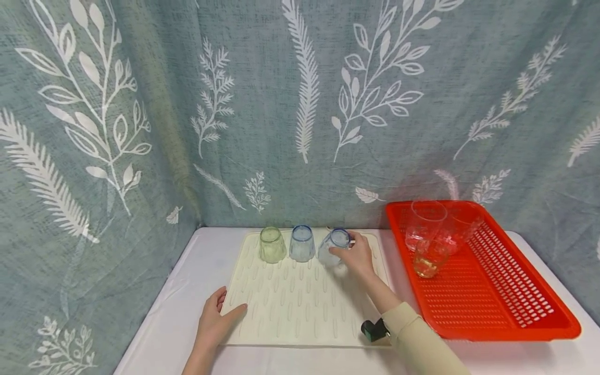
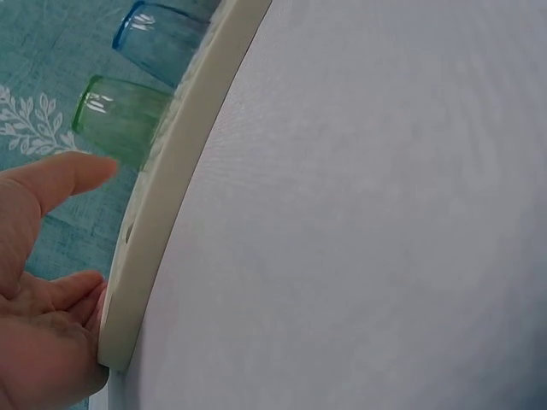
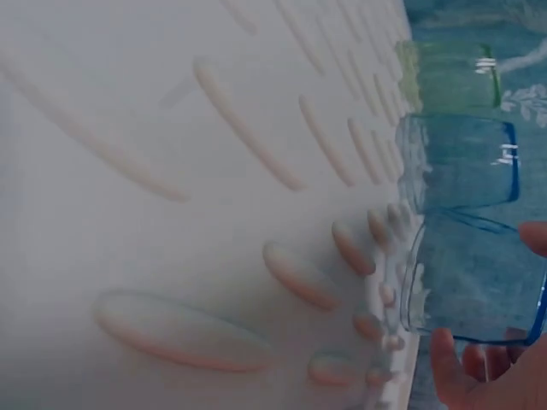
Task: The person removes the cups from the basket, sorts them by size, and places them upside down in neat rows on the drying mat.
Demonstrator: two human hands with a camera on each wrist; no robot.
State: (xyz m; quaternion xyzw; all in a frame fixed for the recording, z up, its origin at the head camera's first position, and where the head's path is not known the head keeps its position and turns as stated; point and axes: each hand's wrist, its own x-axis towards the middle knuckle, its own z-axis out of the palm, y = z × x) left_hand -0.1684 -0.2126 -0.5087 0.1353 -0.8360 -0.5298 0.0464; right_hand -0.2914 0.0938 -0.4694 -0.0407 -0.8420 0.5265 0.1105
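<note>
My right hand grips a clear blue glass between thumb and fingers. The glass leans to the right at the far right part of a cream ridged tray, its darker blue end up. Just left of it stand another blue glass and a green glass, both narrower end up. My left hand is at the tray's left edge, thumb stretched out above the surface. In the left wrist view its other fingers are loosely bent right at the tray's side.
To the right, a red plastic basket with slotted sides holds several clear glasses, one yellowish glass among them. A patterned teal curtain hangs behind the white table. A small black object is under the right wrist.
</note>
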